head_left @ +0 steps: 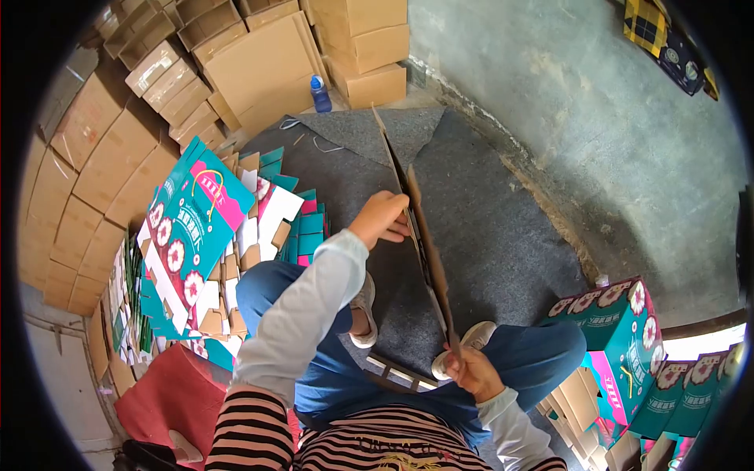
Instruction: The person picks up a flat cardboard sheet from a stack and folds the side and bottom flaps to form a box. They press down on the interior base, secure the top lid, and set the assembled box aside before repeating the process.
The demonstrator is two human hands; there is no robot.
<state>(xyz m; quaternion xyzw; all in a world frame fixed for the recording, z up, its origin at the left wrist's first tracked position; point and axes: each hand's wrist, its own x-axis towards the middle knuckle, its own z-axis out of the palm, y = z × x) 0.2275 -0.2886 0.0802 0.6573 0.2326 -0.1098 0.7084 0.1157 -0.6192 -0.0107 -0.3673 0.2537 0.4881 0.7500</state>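
Note:
A flat, brown-edged cardboard piece (432, 271) stands nearly edge-on to me above the floor, its layers slightly apart along the length. My left hand (382, 219) pinches its left side around the middle. At the near end, the fingers of my right hand (473, 374) are closed on the corner. The printed face, if it has one, is turned out of sight. Left of my knees lies a heap of folded gift boxes, a teal and pink one (196, 228) with a yellow cord handle on top. Another teal printed box (609, 337) stands at my right.
Brown cartons (110, 165) are stacked along the left and back. A blue bottle (320, 94) stands by them. Dark grey carpet (503, 235) covers the floor, up to a concrete wall (565, 102). More teal boxes (691, 392) stand at lower right; red fabric (169, 396) lies at lower left.

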